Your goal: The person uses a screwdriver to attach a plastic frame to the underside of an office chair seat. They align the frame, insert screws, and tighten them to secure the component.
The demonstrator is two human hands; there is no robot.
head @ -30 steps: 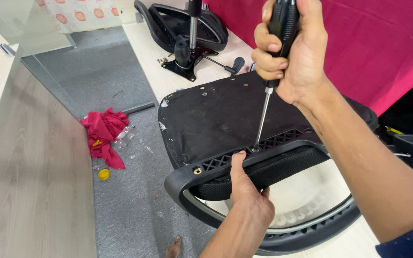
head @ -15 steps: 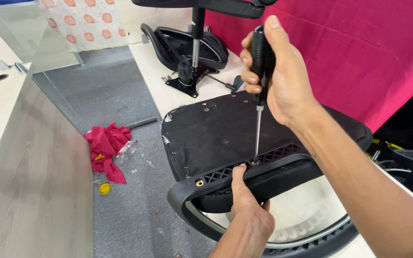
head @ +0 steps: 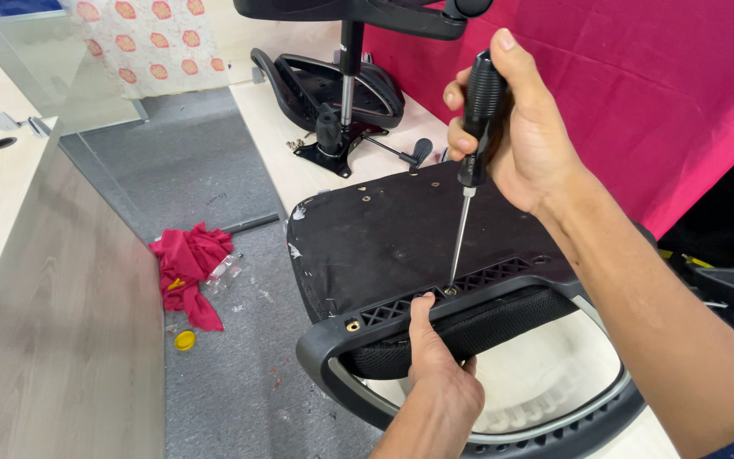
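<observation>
On the pale desk point(head: 299, 178), left hand point(head: 439, 374) grips the chair frame point(head: 333, 340) while right hand point(head: 524, 136), clasping the screwdriver point(head: 477, 110), should keep it upright in the screw point(head: 450, 291).

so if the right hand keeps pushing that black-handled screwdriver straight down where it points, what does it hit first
The right hand drives the black-handled screwdriver down onto a small brass screw in the black plastic chair frame. The tip looks already seated there, though depth is hard to judge.

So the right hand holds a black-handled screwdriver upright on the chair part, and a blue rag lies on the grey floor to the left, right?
Not quite: the rag is red, not blue, as the head view shows. The rest holds: the right hand grips the black-handled screwdriver upright, tip at the chair part.
</observation>
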